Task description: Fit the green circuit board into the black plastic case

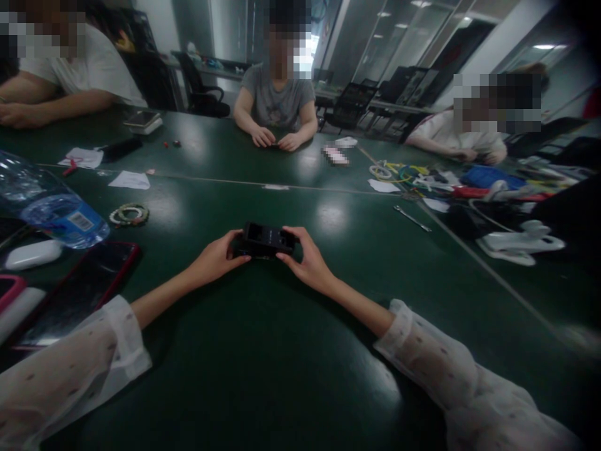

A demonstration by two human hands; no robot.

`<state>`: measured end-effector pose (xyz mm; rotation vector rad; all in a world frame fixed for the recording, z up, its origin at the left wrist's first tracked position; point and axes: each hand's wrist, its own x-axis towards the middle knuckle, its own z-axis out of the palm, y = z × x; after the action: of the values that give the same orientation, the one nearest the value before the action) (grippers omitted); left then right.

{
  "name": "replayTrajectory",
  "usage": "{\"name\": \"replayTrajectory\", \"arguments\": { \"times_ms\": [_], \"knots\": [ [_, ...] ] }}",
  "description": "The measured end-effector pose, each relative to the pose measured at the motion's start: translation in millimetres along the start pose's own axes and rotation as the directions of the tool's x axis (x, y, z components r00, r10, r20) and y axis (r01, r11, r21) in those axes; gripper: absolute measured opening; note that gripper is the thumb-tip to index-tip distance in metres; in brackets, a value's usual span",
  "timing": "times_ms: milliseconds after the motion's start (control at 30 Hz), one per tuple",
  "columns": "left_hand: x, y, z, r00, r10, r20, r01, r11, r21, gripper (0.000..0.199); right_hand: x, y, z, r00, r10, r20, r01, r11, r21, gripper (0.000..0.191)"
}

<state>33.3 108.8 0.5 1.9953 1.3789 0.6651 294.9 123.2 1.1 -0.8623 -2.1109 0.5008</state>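
A small black box-like device (268, 239) rests on or just above the dark green table (263, 351), in the middle of the view. My left hand (216, 258) grips its left end between thumb and fingers. On the right end, my right hand (307, 260) holds it the same way, with the thumb at the near edge. Small openings and light marks show on the device's upper face; its underside is hidden.
To the left lie a water bottle (61, 210), a bracelet (129, 215), a dark phone with a red edge (87, 291) and a white case (34, 254). Cables (404, 172), a metal tool (412, 218) and a white device (521, 241) are at right. Three people sit across the table.
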Motion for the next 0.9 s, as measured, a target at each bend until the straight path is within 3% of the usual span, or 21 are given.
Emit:
{"name": "replayTrajectory", "arguments": {
  "times_ms": [133,267,600,900],
  "knots": [
    [-1,3,-0.9,1.000,0.005,-0.016,-0.006,0.994,-0.109,0.075,1,3,1,0.993,0.007,0.115,-0.005,1.000,-0.016,0.054],
    [-3,7,-2.8,1.000,0.001,0.005,-0.001,0.997,-0.071,0.088,2,5,1,0.979,0.039,0.202,-0.036,0.999,-0.019,0.055],
    [-2,10,-4.0,0.999,0.045,0.001,-0.044,0.982,-0.185,0.057,2,3,0,0.982,0.006,0.186,-0.012,1.000,0.028,0.056],
    [-2,11,-5.3,0.998,0.044,0.038,-0.033,0.969,-0.245,0.055,2,2,-1,0.981,0.021,0.195,-0.032,0.998,0.054,0.055]
  ]
}}
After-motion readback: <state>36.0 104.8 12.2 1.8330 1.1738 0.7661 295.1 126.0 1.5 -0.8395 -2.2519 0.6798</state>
